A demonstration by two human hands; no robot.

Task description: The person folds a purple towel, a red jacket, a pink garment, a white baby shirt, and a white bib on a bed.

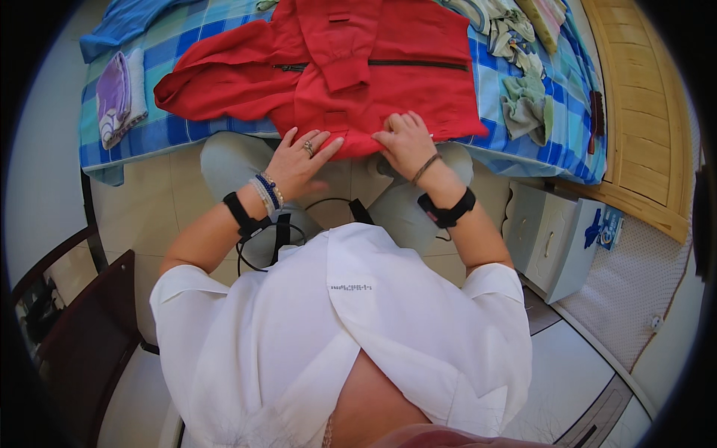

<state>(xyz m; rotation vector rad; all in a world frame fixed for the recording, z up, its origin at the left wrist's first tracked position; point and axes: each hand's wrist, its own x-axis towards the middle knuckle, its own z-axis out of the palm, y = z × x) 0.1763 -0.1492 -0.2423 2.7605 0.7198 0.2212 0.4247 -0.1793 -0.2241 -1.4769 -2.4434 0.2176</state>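
Note:
A red hooded jacket (pixel 420 89) with a dark zipper lies spread across the blue checked bedding (pixel 162 134), its hood towards the left and one sleeve folded over the front. At the jacket's near edge, my left hand (pixel 302 159), with rings and beaded bracelets, rests with its fingers spread on the fabric. My right hand (pixel 406 140) pinches that same edge farther right, its fingers curled over the cloth. Both wrists wear black bands. What lies under the jacket is hidden.
Folded purple and white cloths (pixel 120 95) lie at the left, below a blue garment (pixel 126 25). Crumpled green-grey cloth (pixel 526 109) and a dark red brush (pixel 596 120) lie at the right. A white drawer cabinet (pixel 552 241) and a dark chair (pixel 92 330) flank the person.

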